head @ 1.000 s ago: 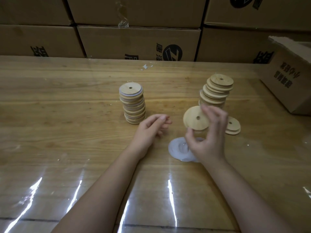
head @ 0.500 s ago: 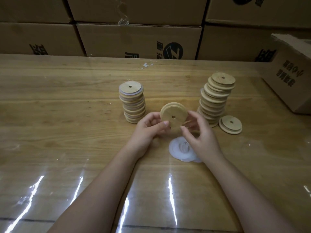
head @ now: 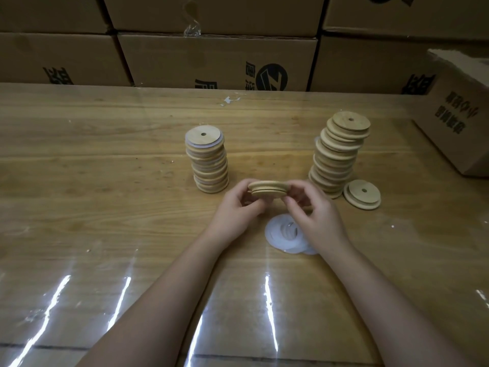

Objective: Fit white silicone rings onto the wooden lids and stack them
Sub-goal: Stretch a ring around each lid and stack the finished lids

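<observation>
A round wooden lid (head: 267, 189) is held edge-on above the table between my left hand (head: 236, 211) and my right hand (head: 315, 215), fingers pinching its two sides. Just below my right hand lies a small pile of white silicone rings (head: 275, 234), partly hidden by that hand. Behind my left hand stands a stack of lids with white rings (head: 209, 160). On the right leans a taller stack of bare wooden lids (head: 338, 154), with two loose lids (head: 362, 194) lying flat at its foot.
The wooden table (head: 105, 181) is covered with a shiny clear film. Cardboard boxes (head: 217, 59) line the far edge, and an open carton (head: 460, 109) stands at the right edge.
My right hand carried the lid from the right stack leftward to the middle, my left hand took hold of its other side, and the lid tilted from face-on to edge-on.
</observation>
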`<state>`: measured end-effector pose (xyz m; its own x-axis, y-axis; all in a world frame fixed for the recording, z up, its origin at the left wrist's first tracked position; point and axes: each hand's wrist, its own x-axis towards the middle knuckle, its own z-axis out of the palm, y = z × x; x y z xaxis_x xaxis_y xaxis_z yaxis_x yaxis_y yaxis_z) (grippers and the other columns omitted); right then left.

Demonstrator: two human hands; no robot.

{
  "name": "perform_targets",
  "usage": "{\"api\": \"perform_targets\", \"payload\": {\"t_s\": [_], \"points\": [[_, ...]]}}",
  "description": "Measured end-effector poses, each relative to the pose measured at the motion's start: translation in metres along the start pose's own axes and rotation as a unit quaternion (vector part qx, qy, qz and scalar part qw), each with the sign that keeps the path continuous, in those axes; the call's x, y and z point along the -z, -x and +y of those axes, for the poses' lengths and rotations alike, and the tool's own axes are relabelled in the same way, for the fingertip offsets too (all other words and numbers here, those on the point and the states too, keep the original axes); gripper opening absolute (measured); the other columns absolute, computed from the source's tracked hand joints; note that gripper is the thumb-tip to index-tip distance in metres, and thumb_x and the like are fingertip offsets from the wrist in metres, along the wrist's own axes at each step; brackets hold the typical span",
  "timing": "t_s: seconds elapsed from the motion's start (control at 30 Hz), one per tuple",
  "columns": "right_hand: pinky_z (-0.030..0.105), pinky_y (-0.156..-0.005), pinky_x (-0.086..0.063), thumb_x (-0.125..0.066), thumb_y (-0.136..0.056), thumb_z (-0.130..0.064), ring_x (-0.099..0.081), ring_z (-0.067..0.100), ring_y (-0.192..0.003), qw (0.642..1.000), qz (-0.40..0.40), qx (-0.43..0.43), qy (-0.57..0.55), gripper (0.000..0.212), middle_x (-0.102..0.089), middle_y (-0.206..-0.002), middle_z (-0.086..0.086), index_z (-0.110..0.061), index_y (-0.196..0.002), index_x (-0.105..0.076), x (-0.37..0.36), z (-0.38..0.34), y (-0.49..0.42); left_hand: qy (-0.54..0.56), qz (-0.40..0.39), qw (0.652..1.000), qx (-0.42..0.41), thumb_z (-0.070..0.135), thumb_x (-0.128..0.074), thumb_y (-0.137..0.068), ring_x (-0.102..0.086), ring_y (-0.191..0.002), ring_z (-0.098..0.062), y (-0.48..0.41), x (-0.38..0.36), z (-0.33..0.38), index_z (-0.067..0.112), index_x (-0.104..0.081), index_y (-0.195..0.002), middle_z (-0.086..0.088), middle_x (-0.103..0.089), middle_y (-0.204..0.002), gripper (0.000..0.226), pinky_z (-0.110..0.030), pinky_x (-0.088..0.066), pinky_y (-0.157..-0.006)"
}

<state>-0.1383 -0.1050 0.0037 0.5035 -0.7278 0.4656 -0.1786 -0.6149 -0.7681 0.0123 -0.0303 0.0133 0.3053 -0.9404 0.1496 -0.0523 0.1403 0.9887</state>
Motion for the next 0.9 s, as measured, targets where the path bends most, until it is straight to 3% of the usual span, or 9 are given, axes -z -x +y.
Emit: {"api": "perform_targets", "payload": {"t_s": [0.13, 0.2, 0.3, 0.43, 0.6, 0.7, 0.8, 0.9], "points": [[0.01, -0.069, -0.044, -0.061, -0.088, -0.008, -0.058, 0.002, -0.077, 0.999, -0.012, -0.042, -0.014, 0.035, -0.06, -0.085, -0.014, -0.033, -0.111, -0.054, 0.001, -0.004, 0.0, 0.033, 0.01, 0.999, 0.004, 0.002, -0.062, -0.086, -0.063, -0.077, -0.011, 0.0, 0.0, 0.001, 0.01, -0.06, -0.099, -0.004, -0.064, -0.086, 0.015, -0.02, -0.051, -0.066], [0.009, -0.071, -0.043, -0.058, -0.089, -0.008, -0.058, 0.003, -0.081, 0.996, -0.05, -0.063, 0.021, 0.03, -0.059, -0.086, -0.015, -0.026, -0.113, -0.058, 0.002, -0.004, 0.0, 0.057, 0.026, 0.998, 0.017, 0.007, -0.061, -0.087, -0.066, -0.075, -0.013, 0.0, 0.002, 0.001, 0.011, -0.061, -0.099, -0.004, -0.066, -0.085, 0.012, -0.02, -0.052, -0.064], [0.026, -0.09, -0.04, -0.06, -0.086, -0.007, -0.054, 0.014, -0.096, 0.985, -0.122, -0.053, 0.112, 0.017, -0.058, -0.095, -0.004, -0.012, -0.101, -0.067, 0.006, -0.003, 0.001, 0.098, 0.041, 0.993, 0.042, 0.012, -0.059, -0.089, -0.068, -0.07, -0.015, -0.003, 0.005, 0.002, 0.009, -0.059, -0.101, -0.002, -0.068, -0.079, 0.012, -0.02, -0.053, -0.061], [0.028, -0.099, -0.027, -0.067, -0.082, -0.024, -0.043, 0.011, -0.105, 0.962, -0.201, -0.06, 0.174, 0.02, -0.051, -0.105, -0.008, -0.022, -0.102, -0.068, 0.013, -0.006, 0.001, 0.156, 0.064, 0.983, 0.069, 0.017, -0.056, -0.091, -0.068, -0.062, -0.013, -0.006, 0.008, 0.004, 0.01, -0.053, -0.108, 0.001, -0.069, -0.072, 0.018, -0.017, -0.051, -0.055], [0.032, -0.097, -0.032, -0.068, -0.083, -0.016, -0.048, 0.015, -0.103, 0.975, -0.167, -0.048, 0.137, 0.008, -0.055, -0.1, -0.006, -0.018, -0.091, -0.069, 0.012, -0.008, 0.0, 0.208, 0.061, 0.971, 0.097, 0.02, -0.044, -0.098, -0.069, -0.062, -0.013, -0.007, 0.011, 0.004, 0.008, -0.053, -0.108, -0.001, -0.07, -0.072, 0.018, -0.016, -0.052, -0.053], [0.027, -0.087, -0.036, -0.069, -0.081, -0.008, -0.047, 0.018, -0.097, 0.986, -0.098, -0.025, 0.134, 0.005, -0.056, -0.094, -0.001, -0.012, -0.085, -0.07, 0.01, -0.008, 0.001, 0.205, 0.068, 0.972, 0.094, 0.02, -0.041, -0.1, -0.069, -0.062, -0.014, -0.008, 0.01, 0.004, 0.01, -0.053, -0.105, -0.002, -0.071, -0.073, 0.017, -0.017, -0.052, -0.053], [0.024, -0.077, -0.038, -0.069, -0.08, -0.006, -0.048, 0.013, -0.081, 0.992, -0.051, -0.02, 0.114, 0.007, -0.056, -0.081, -0.005, -0.013, -0.08, -0.069, 0.011, -0.007, 0.0, 0.155, 0.077, 0.982, 0.071, 0.017, -0.046, -0.098, -0.07, -0.066, -0.018, -0.007, 0.008, 0.002, 0.011, -0.052, -0.112, -0.006, -0.069, -0.083, 0.017, -0.018, -0.053, -0.054], [0.011, -0.068, -0.037, -0.067, -0.082, -0.004, -0.05, 0.004, -0.069, 0.995, -0.066, -0.029, 0.064, 0.01, -0.056, -0.078, -0.011, -0.014, -0.084, -0.07, 0.011, -0.009, -0.001, 0.062, 0.057, 0.996, 0.015, 0.007, -0.049, -0.096, -0.069, -0.073, -0.016, -0.004, 0.002, -0.002, 0.014, -0.05, -0.116, -0.004, -0.067, -0.092, 0.021, -0.021, -0.053, -0.059]]}}
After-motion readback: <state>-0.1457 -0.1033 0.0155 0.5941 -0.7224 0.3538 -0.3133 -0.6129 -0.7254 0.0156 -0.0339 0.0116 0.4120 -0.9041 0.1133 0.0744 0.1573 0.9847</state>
